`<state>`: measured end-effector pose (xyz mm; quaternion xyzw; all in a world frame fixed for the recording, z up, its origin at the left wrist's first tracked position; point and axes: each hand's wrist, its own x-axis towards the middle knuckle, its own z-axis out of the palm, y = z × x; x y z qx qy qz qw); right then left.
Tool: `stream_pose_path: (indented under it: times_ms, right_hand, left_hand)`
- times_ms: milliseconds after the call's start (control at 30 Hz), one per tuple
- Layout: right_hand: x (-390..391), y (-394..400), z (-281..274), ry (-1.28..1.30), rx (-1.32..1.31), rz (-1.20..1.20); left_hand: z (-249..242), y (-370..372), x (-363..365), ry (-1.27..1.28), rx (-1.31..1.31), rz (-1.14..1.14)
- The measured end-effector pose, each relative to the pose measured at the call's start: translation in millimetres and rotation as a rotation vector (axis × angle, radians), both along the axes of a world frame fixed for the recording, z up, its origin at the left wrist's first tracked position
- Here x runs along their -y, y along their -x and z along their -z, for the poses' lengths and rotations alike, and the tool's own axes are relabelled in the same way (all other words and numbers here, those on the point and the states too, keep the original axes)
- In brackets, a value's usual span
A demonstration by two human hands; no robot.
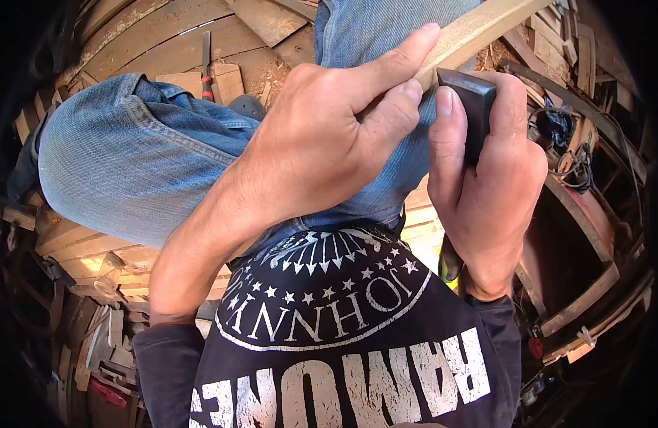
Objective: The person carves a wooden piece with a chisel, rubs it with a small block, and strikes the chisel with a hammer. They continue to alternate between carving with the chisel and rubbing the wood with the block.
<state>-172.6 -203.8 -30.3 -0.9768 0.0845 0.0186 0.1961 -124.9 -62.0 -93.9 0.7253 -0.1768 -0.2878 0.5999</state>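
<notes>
My left hand [343,128] grips a pale wooden strip [478,39] near its lower end. The index finger stretches along the wood, and the thumb presses on its near side. The strip slants up to the top right, above my jeans. In my right hand [489,182] is a dark metal blade [477,107] with a shiny bevelled end, held between thumb and curled fingers. The bevelled end is right at the strip's lower end, close to my left thumb tip. The lower part of the blade is hidden in my right palm.
My bent leg in jeans [136,157] fills the left. Beyond it a red-handled tool [206,68] lies on wooden boards [179,43] with shavings about. At right are curved wooden frames [582,303] and dark cables [578,167]. Wood offcuts [115,328] are heaped at lower left.
</notes>
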Motion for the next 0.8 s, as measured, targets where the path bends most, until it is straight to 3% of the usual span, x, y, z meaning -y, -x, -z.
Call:
stream_pose_path:
  times_ms: [167,267,333,433,533,800]
  right_hand:
    - [1,-2,1,-0.015,-0.005,-0.019]
    - [0,-2,0,-0.015,-0.012,-0.046]
    - [-1,-3,-2,-0.011,-0.025,-0.046]
    - [-1,-3,-1,0.001,-0.034,-0.055]
    - [-2,-1,-1,0.007,-0.059,-0.046]
    - [-5,6,-2,-0.020,-0.140,0.002]
  left_hand:
    - [-5,-8,-2,0.023,0.033,-0.061]
    - [-14,-17,-8,0.188,-0.027,0.015]
    - [9,0,4,0.058,0.110,-0.095]
    - [7,-3,0,-0.012,0.129,0.012]
    - [-2,-5,-1,-0.051,0.016,0.031]
    - [1,-4,-1,-0.041,0.028,0.034]
